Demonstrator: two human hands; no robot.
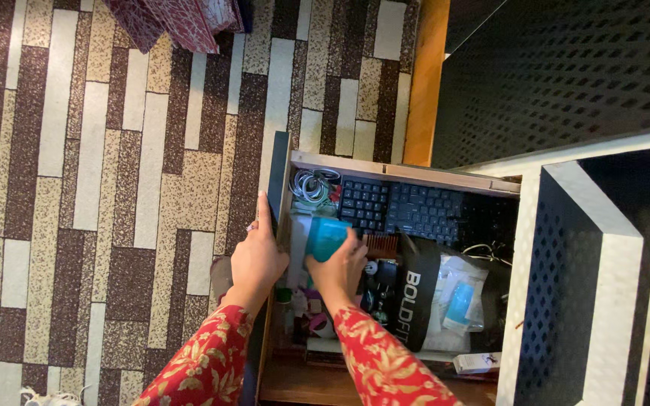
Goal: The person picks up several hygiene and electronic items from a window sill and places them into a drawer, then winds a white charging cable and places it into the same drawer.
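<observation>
An open wooden drawer (pixel 408 174) sits below me, packed with things. My left hand (pixel 256 259) rests on the drawer's dark front panel (pixel 277 177), fingers along its edge, holding nothing. My right hand (pixel 340 267) reaches inside the drawer and is shut on a small teal box (pixel 325 234), held just above the contents. Both arms wear red sleeves with a gold floral print. Behind the box lies a black keyboard (pixel 408 207), and a coil of white cable (pixel 311 184) fills the drawer's far left corner.
A black pouch with white lettering (pixel 415 289) and clear plastic bags (pixel 462 293) lie right of my hand. A black perforated cabinet with white edges (pixel 581 248) stands at right. Patterned brown and cream floor (pixel 114 188) spreads to the left; maroon cloth (pixel 174 19) lies at the top.
</observation>
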